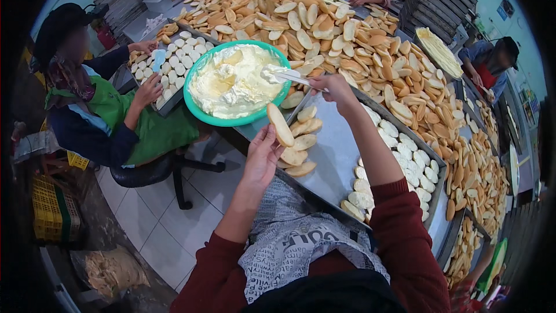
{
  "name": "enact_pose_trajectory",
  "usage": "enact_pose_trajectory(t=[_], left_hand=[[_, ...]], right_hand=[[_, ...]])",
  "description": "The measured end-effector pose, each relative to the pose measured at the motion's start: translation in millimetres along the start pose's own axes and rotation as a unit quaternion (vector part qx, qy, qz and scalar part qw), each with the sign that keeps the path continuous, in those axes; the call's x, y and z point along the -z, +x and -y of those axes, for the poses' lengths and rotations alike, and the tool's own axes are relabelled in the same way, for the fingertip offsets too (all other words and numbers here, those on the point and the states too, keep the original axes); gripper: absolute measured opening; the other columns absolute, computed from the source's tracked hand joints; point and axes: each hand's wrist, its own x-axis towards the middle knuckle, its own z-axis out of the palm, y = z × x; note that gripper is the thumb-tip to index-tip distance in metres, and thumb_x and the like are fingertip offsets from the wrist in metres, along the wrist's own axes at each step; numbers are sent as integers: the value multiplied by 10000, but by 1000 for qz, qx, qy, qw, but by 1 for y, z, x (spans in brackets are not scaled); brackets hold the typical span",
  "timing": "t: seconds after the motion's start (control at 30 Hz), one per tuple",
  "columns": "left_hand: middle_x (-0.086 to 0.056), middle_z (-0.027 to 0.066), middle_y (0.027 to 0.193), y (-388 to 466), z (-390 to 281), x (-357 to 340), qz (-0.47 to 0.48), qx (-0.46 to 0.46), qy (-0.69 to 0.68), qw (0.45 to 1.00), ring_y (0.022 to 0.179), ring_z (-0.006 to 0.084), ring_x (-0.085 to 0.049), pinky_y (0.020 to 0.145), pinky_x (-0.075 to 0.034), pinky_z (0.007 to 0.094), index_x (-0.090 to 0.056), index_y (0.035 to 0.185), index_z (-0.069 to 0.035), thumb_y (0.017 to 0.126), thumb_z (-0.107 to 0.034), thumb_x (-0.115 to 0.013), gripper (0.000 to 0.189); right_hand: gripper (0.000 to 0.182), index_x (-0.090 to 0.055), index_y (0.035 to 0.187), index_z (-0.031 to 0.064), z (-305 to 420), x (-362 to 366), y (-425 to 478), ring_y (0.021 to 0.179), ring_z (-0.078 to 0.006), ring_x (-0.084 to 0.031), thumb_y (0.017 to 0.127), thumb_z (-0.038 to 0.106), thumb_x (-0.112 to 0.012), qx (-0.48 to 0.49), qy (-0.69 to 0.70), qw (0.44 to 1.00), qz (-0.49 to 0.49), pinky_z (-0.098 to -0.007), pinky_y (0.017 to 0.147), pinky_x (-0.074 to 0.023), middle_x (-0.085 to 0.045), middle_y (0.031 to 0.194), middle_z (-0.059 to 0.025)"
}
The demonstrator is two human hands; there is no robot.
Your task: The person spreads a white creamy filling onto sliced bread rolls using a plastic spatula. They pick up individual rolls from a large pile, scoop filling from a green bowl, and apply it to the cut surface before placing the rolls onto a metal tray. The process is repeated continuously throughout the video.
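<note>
My left hand (263, 156) holds a slice of bread (280, 124) upright between thumb and fingers, beside the rim of a green plastic basin (236, 122). Pale yellow cream (232, 80) fills the basin. In my right hand (335, 90) is a white spatula (295, 77), its blade loaded with cream over the basin's right side. Below my hands lies a metal baking tray (328, 148). Several plain bread slices (299, 154) rest at its left end, and rows of cream-coated slices (410, 158) cover its right part.
A large heap of bread slices (299, 21) spreads across the table behind the tray. To the left, a seated co-worker (108, 108) in a green apron works over another tray (173, 100). Other co-workers stand at the far side and right. A second cream basin (438, 52) is at the right.
</note>
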Motion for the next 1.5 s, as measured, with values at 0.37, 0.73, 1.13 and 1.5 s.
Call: enact_pose_trajectory(t=[0.37,0.73,1.13,1.5], left_hand=[[-539,67,1171,20,5,-44,67,79,-59,993,1066,165,-540,908,-482,288,-476,1237,-70,926,-235,-574,366],[-563,47,1128,25,20,-77,131,155,-82,976,1001,136,-576,858,-510,271,-488,1230,-74,935,-203,-551,327],[-571,78,1151,29,21,-71,131,126,-75,980,1064,218,-569,904,-496,379,-506,1156,-82,897,-126,-575,272],[-563,31,1175,31,28,-64,104,123,-50,986,1057,200,-568,938,-454,411,-494,1153,-130,880,-102,-575,286]], right_hand=[[264,-659,1131,47,-72,11,-123,705,-71,-489,876,99,-613,281,3,946,-159,-205,623,-385,-616,813,-12],[442,-720,1036,177,-107,29,-151,722,-162,-542,685,-83,-660,411,-183,849,-277,-282,679,-416,-642,854,-24],[565,-726,1020,242,-76,77,-207,579,-160,-533,572,-83,-612,450,-362,751,-319,-296,556,-405,-634,784,-8],[624,-713,1060,237,-76,79,-234,659,-157,-571,515,-45,-600,462,-445,711,-287,-292,561,-406,-635,842,-11]])
